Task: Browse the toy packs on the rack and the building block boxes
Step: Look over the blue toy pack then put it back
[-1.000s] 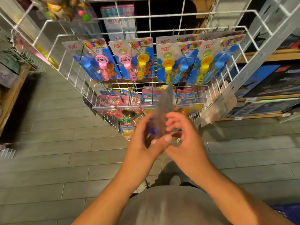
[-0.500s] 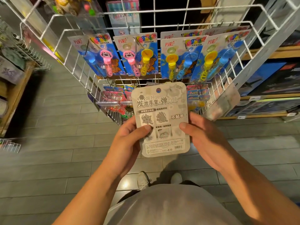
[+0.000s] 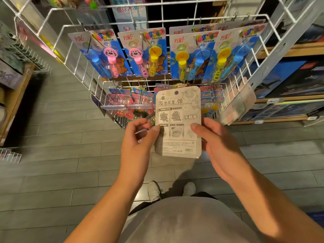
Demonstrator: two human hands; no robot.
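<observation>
Head view: both hands' fingers pinch toy pack (image 3: pixel 178 123) side edges, just before rack (image 3: pixel 112 95); left hand (image 3: pixel 136 142), right hand (image 3: pixel 222 148).

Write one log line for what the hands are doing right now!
left hand: pinching toy pack edge | right hand: holding other edge | toy pack: grey printed back facing camera | wire rack: behind, bubble wand packs hanging

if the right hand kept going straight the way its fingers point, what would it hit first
Probably nothing new: the right hand already touches the grey toy pack, fingers pointing up-left. Beyond it hang the lower packs on the wire rack, though depth is unclear.
</observation>
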